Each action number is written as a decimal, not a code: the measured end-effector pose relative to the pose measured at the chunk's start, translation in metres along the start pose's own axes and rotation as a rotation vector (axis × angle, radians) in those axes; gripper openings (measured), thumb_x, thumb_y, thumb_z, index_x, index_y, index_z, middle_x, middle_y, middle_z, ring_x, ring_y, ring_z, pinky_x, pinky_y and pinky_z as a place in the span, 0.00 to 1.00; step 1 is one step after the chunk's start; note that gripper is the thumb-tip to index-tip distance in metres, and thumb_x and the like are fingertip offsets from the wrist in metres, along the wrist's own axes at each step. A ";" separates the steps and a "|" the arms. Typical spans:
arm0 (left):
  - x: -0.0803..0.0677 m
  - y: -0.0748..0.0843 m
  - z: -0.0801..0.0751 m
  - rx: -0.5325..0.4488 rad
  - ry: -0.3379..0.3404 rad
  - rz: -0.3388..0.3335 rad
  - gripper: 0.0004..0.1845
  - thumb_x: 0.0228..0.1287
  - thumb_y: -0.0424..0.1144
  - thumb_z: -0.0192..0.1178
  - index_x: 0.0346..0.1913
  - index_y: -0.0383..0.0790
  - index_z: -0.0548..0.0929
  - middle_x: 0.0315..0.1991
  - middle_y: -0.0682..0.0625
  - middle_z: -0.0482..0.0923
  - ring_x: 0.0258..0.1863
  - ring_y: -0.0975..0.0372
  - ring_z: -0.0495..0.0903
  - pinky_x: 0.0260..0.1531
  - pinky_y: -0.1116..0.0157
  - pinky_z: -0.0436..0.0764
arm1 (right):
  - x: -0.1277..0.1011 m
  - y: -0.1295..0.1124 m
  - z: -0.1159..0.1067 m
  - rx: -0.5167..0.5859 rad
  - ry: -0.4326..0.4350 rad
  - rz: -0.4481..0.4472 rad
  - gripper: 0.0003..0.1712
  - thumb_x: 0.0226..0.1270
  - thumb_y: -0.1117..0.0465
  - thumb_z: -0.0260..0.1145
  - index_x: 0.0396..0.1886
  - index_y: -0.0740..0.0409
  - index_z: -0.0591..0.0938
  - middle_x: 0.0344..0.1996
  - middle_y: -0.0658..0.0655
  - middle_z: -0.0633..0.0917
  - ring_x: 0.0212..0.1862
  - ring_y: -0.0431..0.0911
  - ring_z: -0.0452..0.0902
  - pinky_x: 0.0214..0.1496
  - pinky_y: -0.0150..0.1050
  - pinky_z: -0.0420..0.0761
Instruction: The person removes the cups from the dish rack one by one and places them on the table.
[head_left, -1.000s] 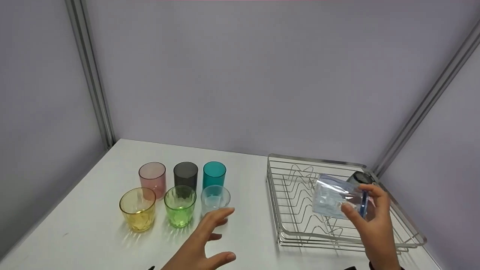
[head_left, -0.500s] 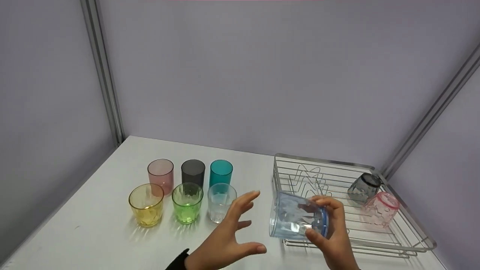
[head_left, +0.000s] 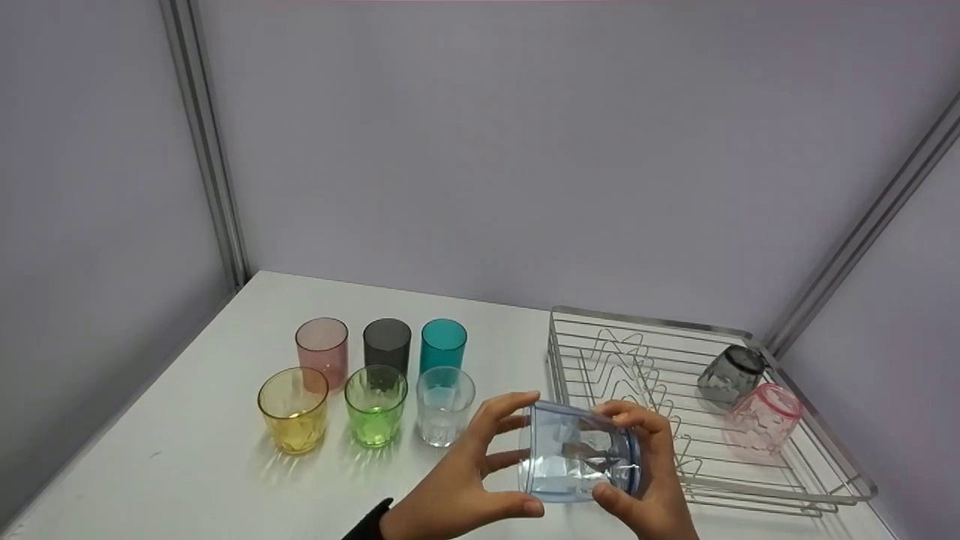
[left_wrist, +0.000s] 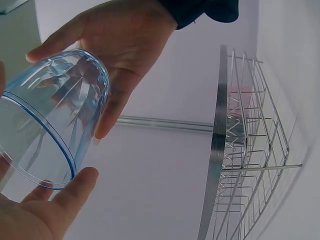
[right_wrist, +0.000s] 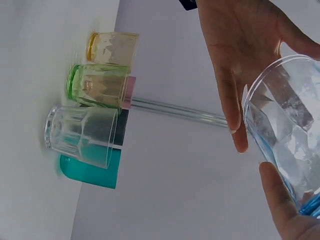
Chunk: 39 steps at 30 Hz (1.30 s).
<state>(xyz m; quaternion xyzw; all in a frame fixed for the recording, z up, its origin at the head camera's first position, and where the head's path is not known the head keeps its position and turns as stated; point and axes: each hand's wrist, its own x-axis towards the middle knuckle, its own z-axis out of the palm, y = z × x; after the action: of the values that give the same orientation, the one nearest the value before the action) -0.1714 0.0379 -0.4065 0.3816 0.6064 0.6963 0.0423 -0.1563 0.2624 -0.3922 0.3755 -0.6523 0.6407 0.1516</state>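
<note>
A clear bluish drinking glass (head_left: 574,454) lies tilted on its side between both hands above the table front, its wide mouth to the left and its darker blue base to the right. My right hand (head_left: 649,476) grips it near the base, fingers above and thumb below. My left hand (head_left: 480,472) curls round the mouth end, index fingertip at the upper rim and thumb at the lower rim. In the left wrist view, fingertips (left_wrist: 82,182) meet the glass's rim. The right wrist view shows the left hand's fingers beside the rim of the glass (right_wrist: 290,115).
A wire dish rack (head_left: 675,326) stands at the right, holding a grey glass (head_left: 727,379) and a pink glass (head_left: 761,424). Left of it, yellow (head_left: 294,420), green (head_left: 375,412) and clear (head_left: 442,412) glasses stand before pink (head_left: 322,345), dark grey (head_left: 387,345) and teal (head_left: 443,345) tumblers.
My right hand has carried the bluish glass left from over the rack. My left hand, apart from the glass before, has come to its mouth end. The view has shifted slightly.
</note>
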 end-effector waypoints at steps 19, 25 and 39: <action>-0.031 0.019 -0.048 0.283 0.181 -0.238 0.40 0.50 0.47 0.72 0.66 0.65 0.64 0.64 0.51 0.59 0.61 0.50 0.64 0.55 0.55 0.75 | -0.009 0.019 -0.027 -0.131 -0.068 -0.032 0.36 0.62 0.77 0.58 0.64 0.72 0.49 0.63 0.60 0.62 0.62 0.46 0.65 0.54 0.35 0.76; -0.066 0.046 -0.092 0.606 0.301 -0.420 0.41 0.42 0.46 0.77 0.62 0.68 0.68 0.61 0.50 0.63 0.60 0.50 0.66 0.51 0.49 0.76 | -0.014 0.020 -0.044 -0.212 -0.004 0.062 0.38 0.61 0.81 0.57 0.66 0.66 0.48 0.63 0.55 0.60 0.61 0.43 0.63 0.53 0.30 0.75; -0.098 0.034 -0.149 1.081 0.182 -0.760 0.41 0.32 0.36 0.78 0.58 0.50 0.75 0.57 0.38 0.65 0.50 0.42 0.64 0.27 0.55 0.78 | -0.020 0.025 -0.058 -0.261 0.087 0.103 0.39 0.61 0.82 0.56 0.67 0.63 0.50 0.62 0.53 0.61 0.59 0.38 0.64 0.50 0.25 0.74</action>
<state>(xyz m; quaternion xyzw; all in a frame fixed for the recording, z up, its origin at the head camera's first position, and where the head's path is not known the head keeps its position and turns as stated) -0.1754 -0.1431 -0.4201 0.0486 0.9635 0.2606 0.0360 -0.1763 0.3213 -0.4164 0.2908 -0.7412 0.5730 0.1942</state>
